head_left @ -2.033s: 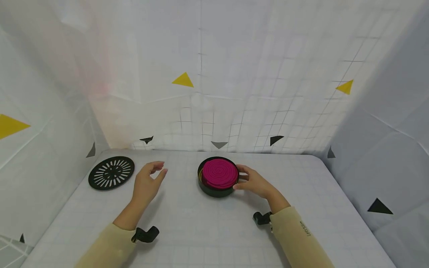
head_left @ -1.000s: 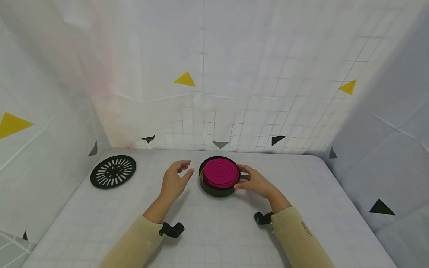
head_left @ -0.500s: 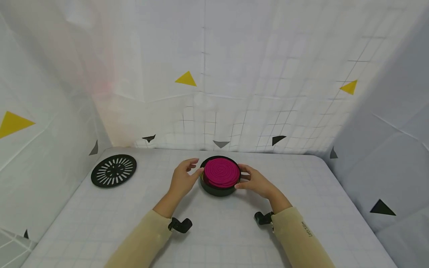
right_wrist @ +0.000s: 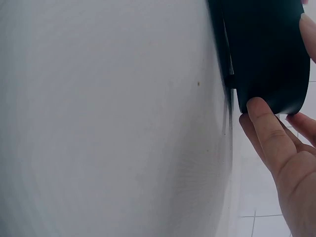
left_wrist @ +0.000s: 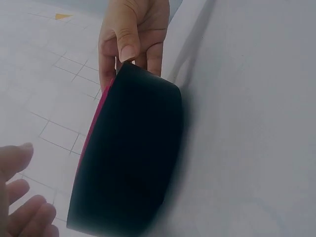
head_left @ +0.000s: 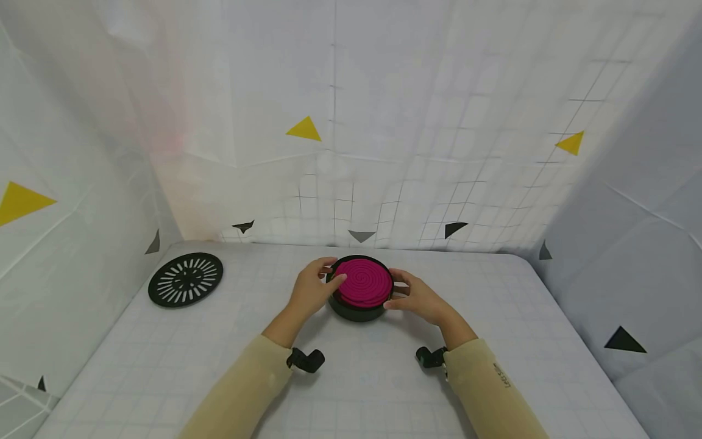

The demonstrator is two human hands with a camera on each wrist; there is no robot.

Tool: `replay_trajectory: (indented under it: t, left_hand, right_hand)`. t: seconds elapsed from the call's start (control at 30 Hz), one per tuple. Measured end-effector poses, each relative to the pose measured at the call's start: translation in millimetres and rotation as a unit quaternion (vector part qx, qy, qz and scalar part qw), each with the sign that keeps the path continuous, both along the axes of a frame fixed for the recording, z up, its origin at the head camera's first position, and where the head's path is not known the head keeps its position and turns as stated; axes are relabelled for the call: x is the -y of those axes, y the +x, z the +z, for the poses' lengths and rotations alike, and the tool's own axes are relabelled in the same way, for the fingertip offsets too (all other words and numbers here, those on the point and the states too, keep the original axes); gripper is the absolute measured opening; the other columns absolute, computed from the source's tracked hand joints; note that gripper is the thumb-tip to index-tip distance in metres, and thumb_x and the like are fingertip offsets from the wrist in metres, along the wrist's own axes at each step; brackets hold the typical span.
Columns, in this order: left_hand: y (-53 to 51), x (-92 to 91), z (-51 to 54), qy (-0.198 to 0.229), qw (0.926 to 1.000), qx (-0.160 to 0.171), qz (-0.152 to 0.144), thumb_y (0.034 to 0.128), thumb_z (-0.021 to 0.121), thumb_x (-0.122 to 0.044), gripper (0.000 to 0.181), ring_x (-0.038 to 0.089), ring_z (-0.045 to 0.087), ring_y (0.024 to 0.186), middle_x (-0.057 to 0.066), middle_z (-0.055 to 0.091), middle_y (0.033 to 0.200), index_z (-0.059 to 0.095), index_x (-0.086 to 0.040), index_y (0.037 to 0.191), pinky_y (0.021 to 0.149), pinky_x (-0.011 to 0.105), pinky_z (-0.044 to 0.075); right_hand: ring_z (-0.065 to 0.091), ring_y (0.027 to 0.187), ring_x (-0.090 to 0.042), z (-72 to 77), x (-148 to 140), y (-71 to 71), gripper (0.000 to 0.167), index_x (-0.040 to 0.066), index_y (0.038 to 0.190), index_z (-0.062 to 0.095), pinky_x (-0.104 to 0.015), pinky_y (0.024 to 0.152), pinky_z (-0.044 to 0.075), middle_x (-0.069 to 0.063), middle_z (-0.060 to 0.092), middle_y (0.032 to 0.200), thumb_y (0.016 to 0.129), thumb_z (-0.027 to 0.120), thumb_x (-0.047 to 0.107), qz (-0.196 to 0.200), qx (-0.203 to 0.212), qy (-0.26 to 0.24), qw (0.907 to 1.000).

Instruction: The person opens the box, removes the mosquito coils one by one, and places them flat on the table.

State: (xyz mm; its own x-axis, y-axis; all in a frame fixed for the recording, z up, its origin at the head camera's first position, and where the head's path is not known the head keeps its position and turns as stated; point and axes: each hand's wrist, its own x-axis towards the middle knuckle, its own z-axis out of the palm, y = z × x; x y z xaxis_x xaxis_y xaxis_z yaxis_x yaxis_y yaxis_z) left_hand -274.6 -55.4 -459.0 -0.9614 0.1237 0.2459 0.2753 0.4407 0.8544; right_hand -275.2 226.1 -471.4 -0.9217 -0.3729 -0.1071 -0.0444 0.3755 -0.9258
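Clock is head view, 12 = away from the person. Black, round, shallow tub, hard-plastic-looking, stands on the white table with faint grid lines. Magenta spiral-wound coil, soft and felt-like, sits inside it, top slightly proud of the rim. Right hand has the tub from its 2-to-4 side: thumb at 4, fingers bent against the wall at 2 to 3, pinching it. Left hand is at 9: thumb out over the coil's edge, fingers by the rim towards 10, thumb and fingers spread, pinching nothing. Left wrist view shows a visible gap between those fingers and the tub. Black, flat, round disc with radial slots lies on the table at the tub's 9 o'clock, well apart. Status, my read: disc is off, coil is in the tub, tub is steadied by the right hand. Outstanding: no left-hand hold on the coil yet, coil not out of the tub, disc not on top. Can't tell what's beneath the coil, or whether the tub's base is fully flat on the table.
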Motion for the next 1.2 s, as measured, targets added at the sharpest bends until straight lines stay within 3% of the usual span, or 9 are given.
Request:
replay_trajectory:
  t: [0.23, 0.6, 0.9, 1.2]
  left_hand:
    - [-4.8, -4.9, 2.2, -0.02, 0.9997, 0.017, 0.0, 0.0912, 0.076, -0.031, 0.051, 0.029, 0.06, 0.116, 0.011, 0.065, 0.126, 0.061, -0.01, 0.136, 0.097, 0.046, 0.05]
    - [-10.1, -9.3, 6.8, -0.048, 0.9979, 0.041, -0.012, 0.0913, 0.076, -0.033, 0.055, 0.029, 0.059, 0.123, 0.011, 0.06, 0.137, 0.058, -0.012, 0.139, 0.103, 0.04, 0.048]
    - [-16.3, -12.1, 18.9, -0.134, 0.9882, 0.068, -0.03, 0.0923, 0.073, -0.037, 0.055, 0.026, 0.057, 0.123, 0.012, 0.062, 0.132, 0.058, -0.011, 0.138, 0.103, 0.045, 0.047]
    - [-19.0, -17.2, 24.9, -0.148, 0.9845, 0.091, -0.025, 0.0929, 0.072, -0.036, 0.054, 0.027, 0.056, 0.124, 0.012, 0.061, 0.134, 0.058, -0.01, 0.138, 0.103, 0.046, 0.047]
  right_hand:
    - [0.04, 0.14, -0.04, 0.5, 0, 0.3, 0.096, 0.005, 0.155, 0.029, -0.05, 0.11, 0.04, -0.016, 0.032, 0.159, 0.08, 0.086, 0.016, -0.001, 0.002, 0.0, 1.0]
    - [0.04, 0.14, -0.04, -2.5, -1, -0.9, 0.091, 0.005, 0.155, 0.031, -0.051, 0.109, 0.04, -0.016, 0.032, 0.159, 0.082, 0.085, 0.015, -0.001, -0.007, 0.009, 0.9999]
    - [0.041, 0.14, -0.039, -4.0, -1, -2.0, 0.091, 0.006, 0.154, 0.032, -0.05, 0.11, 0.04, -0.015, 0.033, 0.158, 0.082, 0.085, 0.016, -0.001, -0.009, 0.011, 0.9999]
    - [0.041, 0.14, -0.039, -2.1, -1, -0.2, 0.091, 0.006, 0.155, 0.031, -0.05, 0.11, 0.04, -0.015, 0.033, 0.158, 0.082, 0.085, 0.017, 0.004, -0.007, 0.008, 0.9999]
